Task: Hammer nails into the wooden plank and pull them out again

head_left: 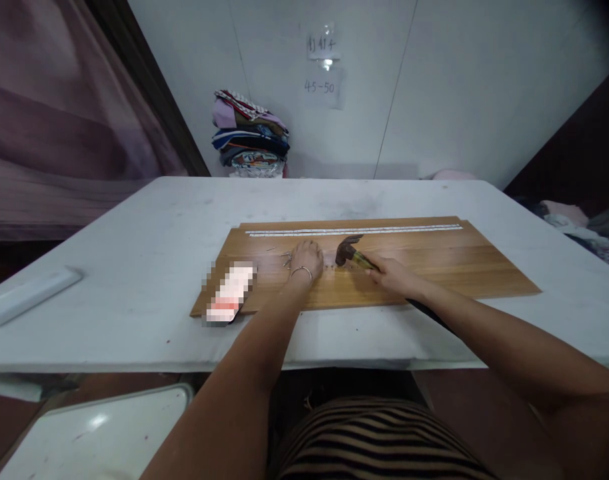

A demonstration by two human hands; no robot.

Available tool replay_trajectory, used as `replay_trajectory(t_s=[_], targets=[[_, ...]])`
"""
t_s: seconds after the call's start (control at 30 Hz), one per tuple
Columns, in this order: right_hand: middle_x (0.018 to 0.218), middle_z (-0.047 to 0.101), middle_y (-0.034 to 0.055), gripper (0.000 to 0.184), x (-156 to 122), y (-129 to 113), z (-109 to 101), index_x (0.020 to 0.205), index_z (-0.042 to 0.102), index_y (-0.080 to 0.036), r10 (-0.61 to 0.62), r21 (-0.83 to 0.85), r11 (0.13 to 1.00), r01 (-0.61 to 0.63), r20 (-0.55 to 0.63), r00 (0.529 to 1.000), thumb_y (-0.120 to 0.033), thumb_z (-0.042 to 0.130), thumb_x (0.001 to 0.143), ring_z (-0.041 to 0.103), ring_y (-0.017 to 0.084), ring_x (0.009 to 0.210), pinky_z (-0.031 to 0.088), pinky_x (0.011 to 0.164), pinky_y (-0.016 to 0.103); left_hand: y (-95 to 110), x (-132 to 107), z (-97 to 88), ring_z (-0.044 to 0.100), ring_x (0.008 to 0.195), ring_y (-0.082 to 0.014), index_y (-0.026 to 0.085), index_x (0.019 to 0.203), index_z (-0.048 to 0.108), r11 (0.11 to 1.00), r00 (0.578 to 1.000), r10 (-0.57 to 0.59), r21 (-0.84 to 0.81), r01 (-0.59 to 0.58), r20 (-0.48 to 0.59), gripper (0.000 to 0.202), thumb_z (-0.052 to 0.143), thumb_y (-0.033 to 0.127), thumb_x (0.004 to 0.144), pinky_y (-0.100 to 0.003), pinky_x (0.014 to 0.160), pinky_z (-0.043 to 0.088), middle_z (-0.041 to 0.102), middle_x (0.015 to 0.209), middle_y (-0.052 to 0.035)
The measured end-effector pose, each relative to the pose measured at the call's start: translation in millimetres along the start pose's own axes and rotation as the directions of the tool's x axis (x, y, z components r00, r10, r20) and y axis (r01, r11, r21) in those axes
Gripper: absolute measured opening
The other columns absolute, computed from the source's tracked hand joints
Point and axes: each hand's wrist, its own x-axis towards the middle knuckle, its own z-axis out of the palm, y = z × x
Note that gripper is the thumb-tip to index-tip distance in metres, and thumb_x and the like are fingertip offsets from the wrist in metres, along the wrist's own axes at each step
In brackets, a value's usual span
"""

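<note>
My right hand (392,275) grips the handle of a claw hammer (353,253). Its dark head is low over the wooden board (434,263), and the claw points up and away. Around the hammer head, a short row of small nails (329,267) stands in the board. To the left of the hammer, my left hand (307,257) rests on the board with its fingers bent down together. Whatever its fingertips hold, if anything, is hidden under the hand. Several loose nails (286,259) lie beside those fingers, and a single nail (271,249) lies farther left.
Two white measuring strips (354,231) run along the board's far side. A phone (232,293), its screen blurred, lies over the board's left edge. The white table (174,220) carries a long white object (32,293) at left. Folded cloths (252,137) are stacked behind; a white stool (109,433) stands below.
</note>
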Motion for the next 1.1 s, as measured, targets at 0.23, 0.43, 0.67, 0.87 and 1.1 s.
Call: replay_trajectory(t_s=[0.23, 0.43, 0.67, 0.87, 1.1], targets=[[0.121, 0.079, 0.0072, 0.049, -2.2, 4.3, 6.0, 0.141, 0.067, -0.025, 0.017, 0.025, 1.0, -0.017, 0.012, 1.0, -0.023, 0.055, 0.093, 0.073, 0.027, 0.105, 0.056, 0.091, 0.038, 2.1, -1.9, -2.4, 0.064, 0.094, -0.0246, 0.018, 0.093, 0.069, 1.0, 1.0, 0.0, 0.028, -0.001, 0.019, 0.02, 0.05, 0.02, 0.095, -0.036, 0.083, 0.047, 0.073, 0.106, -0.014], [0.125, 0.078, 0.0094, 0.053, -3.1, 5.1, 6.3, 0.142, 0.066, -0.023, 0.027, -0.02, 0.999, -0.026, 0.004, 1.0, -0.019, 0.053, 0.091, 0.072, 0.028, 0.108, 0.055, 0.094, 0.04, 0.6, 0.4, -0.4, 0.064, 0.092, -0.0238, 0.019, 0.093, 0.069, 1.0, 1.0, 0.003, -0.002, -0.003, 0.011, 0.019, 0.05, 0.022, 0.096, -0.035, 0.084, 0.047, 0.073, 0.105, -0.0134], [0.123, 0.079, 0.0084, 0.051, -0.5, 4.6, 2.4, 0.139, 0.067, -0.022, 0.007, 0.011, 1.0, -0.007, -0.005, 1.0, -0.017, 0.053, 0.09, 0.071, 0.027, 0.108, 0.055, 0.096, 0.041, -0.2, 0.4, -1.0, 0.063, 0.089, -0.0238, 0.019, 0.09, 0.067, 1.0, 1.0, 0.002, -0.007, -0.002, 0.014, 0.017, 0.051, 0.022, 0.095, -0.035, 0.08, 0.046, 0.072, 0.103, -0.0135], [0.125, 0.078, 0.0077, 0.052, 0.1, 2.6, 3.8, 0.141, 0.066, -0.024, 0.023, 0.015, 1.0, -0.023, 0.003, 1.0, -0.017, 0.054, 0.091, 0.071, 0.028, 0.11, 0.055, 0.096, 0.041, 0.6, 0.2, -2.3, 0.063, 0.092, -0.0245, 0.02, 0.09, 0.068, 1.0, 1.0, -0.002, -0.011, 0.003, 0.008, 0.017, 0.051, 0.02, 0.093, -0.036, 0.082, 0.046, 0.073, 0.104, -0.0135], [0.127, 0.078, 0.0092, 0.052, -3.2, 5.3, 5.1, 0.144, 0.064, -0.023, 0.039, 0.017, 0.999, -0.039, 0.022, 0.999, -0.022, 0.055, 0.093, 0.072, 0.028, 0.109, 0.055, 0.095, 0.04, 0.7, 2.5, 0.0, 0.062, 0.087, -0.0229, 0.019, 0.09, 0.067, 0.999, 1.0, -0.013, -0.036, 0.013, 0.013, 0.019, 0.049, 0.021, 0.094, -0.035, 0.079, 0.045, 0.072, 0.102, -0.0132]])
